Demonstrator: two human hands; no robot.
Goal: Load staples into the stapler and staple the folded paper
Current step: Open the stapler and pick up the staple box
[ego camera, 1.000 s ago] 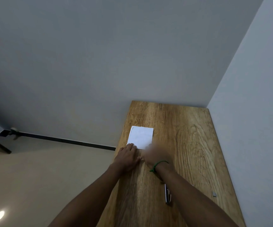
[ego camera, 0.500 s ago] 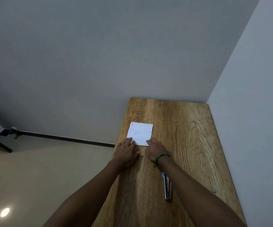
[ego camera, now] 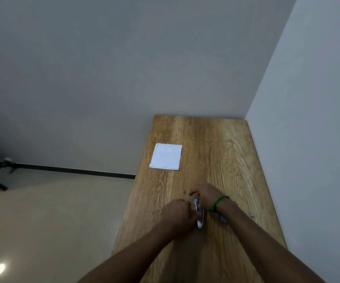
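Note:
A folded white paper (ego camera: 166, 156) lies flat on the wooden table (ego camera: 222, 152), near its left edge and well beyond both hands. A slim metal stapler with blue ends (ego camera: 199, 213) lies lengthwise on the table between my hands. My left hand (ego camera: 178, 214) is curled against the stapler's left side and grips it. My right hand (ego camera: 205, 194), with a green band at the wrist, hovers over the stapler's far end with fingers bent; whether it touches is unclear. A small grey block of staples (ego camera: 252, 214) rests to the right, by the wall.
The narrow table runs away from me, with a white wall (ego camera: 308, 139) along its right edge and another behind its far end. Left of the table is a drop to a pale floor (ego camera: 52, 221). A small blue piece (ego camera: 222, 219) shows under my right forearm.
Both hands have left the paper and drawn back toward me to the stapler. My left hand now grips the stapler. The paper stays flat where it was pressed.

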